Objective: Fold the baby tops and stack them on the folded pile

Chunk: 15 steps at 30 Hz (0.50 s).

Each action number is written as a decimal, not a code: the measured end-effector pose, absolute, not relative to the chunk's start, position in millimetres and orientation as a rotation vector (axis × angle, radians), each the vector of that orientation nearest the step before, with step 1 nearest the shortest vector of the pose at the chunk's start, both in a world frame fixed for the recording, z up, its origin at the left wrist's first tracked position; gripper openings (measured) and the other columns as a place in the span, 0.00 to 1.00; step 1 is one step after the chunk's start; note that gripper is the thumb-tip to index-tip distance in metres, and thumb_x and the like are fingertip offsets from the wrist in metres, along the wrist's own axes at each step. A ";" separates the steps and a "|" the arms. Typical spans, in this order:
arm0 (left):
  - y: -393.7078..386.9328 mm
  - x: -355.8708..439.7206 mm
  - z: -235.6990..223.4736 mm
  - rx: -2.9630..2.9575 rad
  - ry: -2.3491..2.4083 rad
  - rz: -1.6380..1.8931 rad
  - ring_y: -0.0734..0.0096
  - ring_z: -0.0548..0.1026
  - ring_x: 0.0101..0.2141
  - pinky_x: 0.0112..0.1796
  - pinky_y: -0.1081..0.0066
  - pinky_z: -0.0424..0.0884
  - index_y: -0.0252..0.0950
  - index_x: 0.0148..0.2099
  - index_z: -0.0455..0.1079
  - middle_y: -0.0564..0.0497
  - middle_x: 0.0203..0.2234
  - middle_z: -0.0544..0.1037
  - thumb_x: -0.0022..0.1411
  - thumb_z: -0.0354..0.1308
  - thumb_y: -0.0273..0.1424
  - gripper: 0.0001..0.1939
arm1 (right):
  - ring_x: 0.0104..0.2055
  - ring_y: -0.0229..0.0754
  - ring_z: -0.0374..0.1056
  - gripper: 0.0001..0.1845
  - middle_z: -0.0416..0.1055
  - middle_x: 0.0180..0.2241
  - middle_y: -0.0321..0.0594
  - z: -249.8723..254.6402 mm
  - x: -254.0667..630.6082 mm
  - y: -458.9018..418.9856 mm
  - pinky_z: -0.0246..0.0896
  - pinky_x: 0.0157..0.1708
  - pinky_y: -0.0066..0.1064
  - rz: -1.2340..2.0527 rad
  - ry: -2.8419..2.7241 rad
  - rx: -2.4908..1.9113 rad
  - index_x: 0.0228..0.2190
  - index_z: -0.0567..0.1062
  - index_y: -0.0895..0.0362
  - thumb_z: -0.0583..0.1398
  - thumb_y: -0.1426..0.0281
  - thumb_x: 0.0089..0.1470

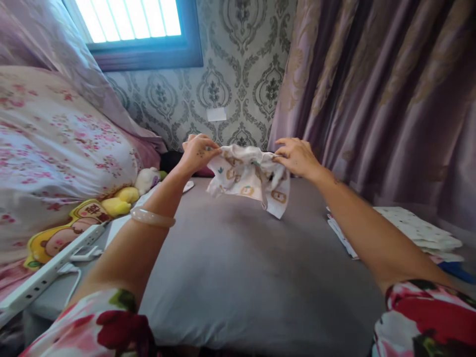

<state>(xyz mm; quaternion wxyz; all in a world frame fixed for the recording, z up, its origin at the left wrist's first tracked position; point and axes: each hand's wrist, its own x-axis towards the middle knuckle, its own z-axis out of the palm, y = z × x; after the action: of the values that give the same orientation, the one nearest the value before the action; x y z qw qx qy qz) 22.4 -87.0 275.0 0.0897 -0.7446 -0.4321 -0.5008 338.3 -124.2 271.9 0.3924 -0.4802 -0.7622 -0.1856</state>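
A small white garment point(249, 178) printed with brown and green figures hangs in the air between my hands, its lower edge loose above the grey surface. My left hand point(199, 152) pinches its upper left corner. At the upper right corner, my right hand point(296, 156) grips the cloth between thumb and fingers. The cloth is creased and slightly blurred, and its exact kind of garment cannot be made out.
Below lies a grey sheet-covered surface point(238, 277). Folded white cloths point(420, 230) lie at the right. A white power strip point(52, 267) with plugs and yellow plush toys point(119, 201) line the left edge. Curtains point(353, 99) hang at the right.
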 end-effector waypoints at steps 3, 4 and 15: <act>-84.1 30.5 277.3 -2.122 -1.392 -1.562 0.57 0.66 0.48 0.53 0.53 0.58 0.37 0.34 0.75 0.47 0.39 0.74 0.58 0.60 0.40 0.11 | 0.53 0.54 0.61 0.14 0.69 0.49 0.44 272.7 335.3 -115.4 0.54 0.52 0.49 -0.491 -1.889 -1.239 0.33 0.80 0.52 0.59 0.57 0.58; -83.1 32.8 278.1 -2.154 -1.429 -1.541 0.56 0.66 0.47 0.53 0.52 0.58 0.37 0.33 0.75 0.47 0.39 0.74 0.57 0.61 0.40 0.11 | 0.53 0.54 0.61 0.13 0.70 0.48 0.44 272.7 334.7 -112.3 0.54 0.52 0.49 -0.488 -1.889 -1.255 0.32 0.80 0.52 0.60 0.58 0.58; -68.7 46.7 277.7 -2.163 -1.606 -1.489 0.58 0.70 0.45 0.49 0.58 0.61 0.38 0.36 0.79 0.48 0.35 0.77 0.56 0.59 0.41 0.14 | 0.50 0.50 0.62 0.14 0.71 0.47 0.43 272.6 330.0 -99.8 0.53 0.49 0.43 -0.548 -1.812 -1.484 0.32 0.81 0.53 0.58 0.60 0.59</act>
<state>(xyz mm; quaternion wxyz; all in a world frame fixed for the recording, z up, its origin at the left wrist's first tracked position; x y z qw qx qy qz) 46.7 -68.7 277.7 0.0315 -0.7024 -0.5214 -0.4835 330.0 -99.8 272.6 0.3600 -0.5755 -0.7029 -0.2126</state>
